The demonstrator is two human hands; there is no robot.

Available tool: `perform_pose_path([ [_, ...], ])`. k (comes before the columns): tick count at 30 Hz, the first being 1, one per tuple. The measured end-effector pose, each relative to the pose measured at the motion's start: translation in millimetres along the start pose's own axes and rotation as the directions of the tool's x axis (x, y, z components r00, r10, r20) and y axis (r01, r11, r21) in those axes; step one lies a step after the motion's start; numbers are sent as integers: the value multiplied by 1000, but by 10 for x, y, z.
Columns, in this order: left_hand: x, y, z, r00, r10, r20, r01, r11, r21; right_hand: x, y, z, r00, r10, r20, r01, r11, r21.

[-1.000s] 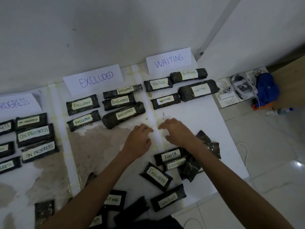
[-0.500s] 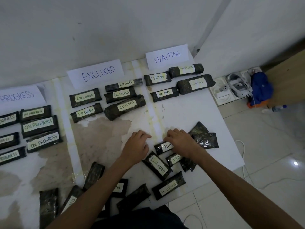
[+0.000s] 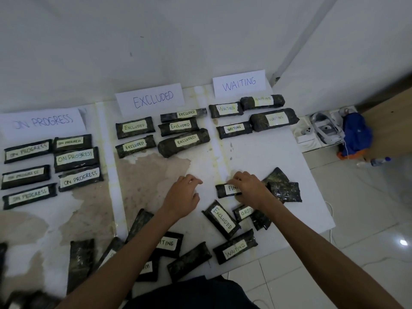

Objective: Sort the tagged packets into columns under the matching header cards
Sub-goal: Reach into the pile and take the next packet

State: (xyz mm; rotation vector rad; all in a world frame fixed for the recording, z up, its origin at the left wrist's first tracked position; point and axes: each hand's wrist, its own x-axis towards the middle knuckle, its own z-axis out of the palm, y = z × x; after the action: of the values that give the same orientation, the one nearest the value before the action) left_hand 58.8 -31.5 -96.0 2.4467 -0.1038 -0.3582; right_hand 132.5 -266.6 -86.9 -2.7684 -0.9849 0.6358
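Three white header cards stand at the back: ON PROGRESS (image 3: 42, 122), EXCLUDED (image 3: 151, 99) and WAITING (image 3: 239, 83). Dark packets with matching tags lie in columns under each. A loose pile lies near me, including an EXCLUDED packet (image 3: 221, 219) and a WAITING packet (image 3: 235, 247). My right hand (image 3: 247, 188) rests on a packet tagged FINISH (image 3: 225, 190), fingers curled over its right part, hiding the tag's end. My left hand (image 3: 184, 195) hovers beside it with loosely curled fingers, holding nothing.
Untagged or face-down packets (image 3: 284, 190) lie right of my right hand; others (image 3: 80, 262) lie at the lower left. A power strip (image 3: 306, 133), a white device and a blue bag (image 3: 355, 136) sit on the tiled floor at the right. A wall stands behind the cards.
Both hands came back from the middle of the sheet toward the loose pile. My right hand settled onto the FINISH packet; the left stopped beside it.
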Motion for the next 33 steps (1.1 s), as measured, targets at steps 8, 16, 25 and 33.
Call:
perform_pose_path([
  [8, -310, -225, -322, 985, -3, -175, 10, 999, 41, 149, -606, -146, 985, -18, -169, 47, 984, 170],
  [16, -1091, -755, -798, 956, -86, -282, 110, 991, 71, 412, -1726, -262, 959, -140, -247, 190, 964, 189],
  [25, -2185, -1625, -1274, 882, -261, -393, 297, 954, 31, 869, -3119, -16, 926, -288, -244, 322, 941, 108],
  [33, -2924, -2608, -1669, 809, -376, -452, 406, 913, -32, 1403, -4346, 324, 904, -356, -236, 388, 916, 104],
])
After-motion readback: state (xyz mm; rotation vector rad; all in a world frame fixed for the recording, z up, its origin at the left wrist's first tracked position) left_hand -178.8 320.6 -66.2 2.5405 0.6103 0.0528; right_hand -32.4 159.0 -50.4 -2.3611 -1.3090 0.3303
